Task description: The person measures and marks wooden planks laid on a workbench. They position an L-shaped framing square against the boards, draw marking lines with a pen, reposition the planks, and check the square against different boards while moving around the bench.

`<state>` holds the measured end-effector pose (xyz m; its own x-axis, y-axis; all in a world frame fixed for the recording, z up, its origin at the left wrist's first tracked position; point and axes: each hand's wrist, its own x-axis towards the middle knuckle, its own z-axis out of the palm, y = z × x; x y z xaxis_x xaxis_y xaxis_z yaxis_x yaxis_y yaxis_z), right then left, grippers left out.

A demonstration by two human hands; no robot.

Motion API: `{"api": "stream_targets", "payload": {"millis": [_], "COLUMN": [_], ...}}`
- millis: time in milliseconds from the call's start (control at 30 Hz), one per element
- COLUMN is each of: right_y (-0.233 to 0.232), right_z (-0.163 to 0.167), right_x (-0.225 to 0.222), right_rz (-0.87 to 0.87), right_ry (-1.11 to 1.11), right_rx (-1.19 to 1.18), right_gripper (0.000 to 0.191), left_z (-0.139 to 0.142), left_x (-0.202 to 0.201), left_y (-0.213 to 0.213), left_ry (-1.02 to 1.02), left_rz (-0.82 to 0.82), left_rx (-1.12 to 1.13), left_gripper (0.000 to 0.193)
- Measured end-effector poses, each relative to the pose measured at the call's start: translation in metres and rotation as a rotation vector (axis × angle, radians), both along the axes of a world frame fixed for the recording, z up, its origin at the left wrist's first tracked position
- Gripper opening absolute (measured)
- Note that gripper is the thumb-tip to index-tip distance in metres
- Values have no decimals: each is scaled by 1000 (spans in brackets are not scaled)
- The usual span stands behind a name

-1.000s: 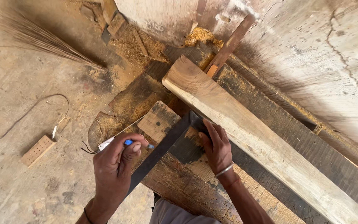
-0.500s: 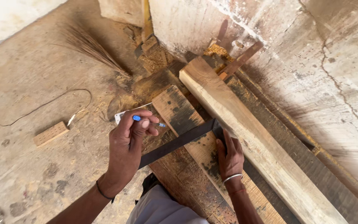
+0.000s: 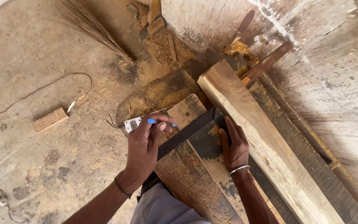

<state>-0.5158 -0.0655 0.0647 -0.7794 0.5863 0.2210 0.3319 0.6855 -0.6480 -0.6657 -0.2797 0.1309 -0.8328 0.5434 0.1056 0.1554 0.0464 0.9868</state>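
My left hand (image 3: 146,139) grips a pen with a blue cap (image 3: 161,122), its tip at the edge of a dark metal square (image 3: 185,133). The square lies across a dark, worn plank (image 3: 195,178). My right hand (image 3: 235,146), with a metal bangle on the wrist, presses flat on the square's corner, beside a long pale timber beam (image 3: 266,145). The beam runs diagonally from upper middle to lower right, against the plank's right side.
A straw broom (image 3: 92,29) lies on the dusty concrete floor at top left. A small perforated wooden block (image 3: 49,119) and a thin cable (image 3: 42,89) lie to the left. Sawdust and wood scraps (image 3: 162,45) pile up by the rough white wall (image 3: 332,62).
My left hand with the pen has come up to the square's blade. My right hand stays pressed on the square. The view has shifted slightly.
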Motion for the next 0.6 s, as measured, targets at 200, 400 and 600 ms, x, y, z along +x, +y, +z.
{"api": "stream_targets", "payload": {"millis": [200, 400, 600], "right_y": [2, 4, 5], "right_z": [-9, -19, -20], "right_x": [0, 3, 3], "right_rz": [-13, 2, -8], "right_ry": [-99, -118, -147], "right_rx": [43, 118, 99], "right_gripper": [42, 43, 44], "left_z": [-28, -39, -48], "left_x": [-27, -29, -37], "left_y": [27, 48, 57], "left_ry": [42, 12, 91], "left_rz": [-90, -262, -358], "left_rx": [-9, 16, 21], "left_gripper": [19, 27, 28]}}
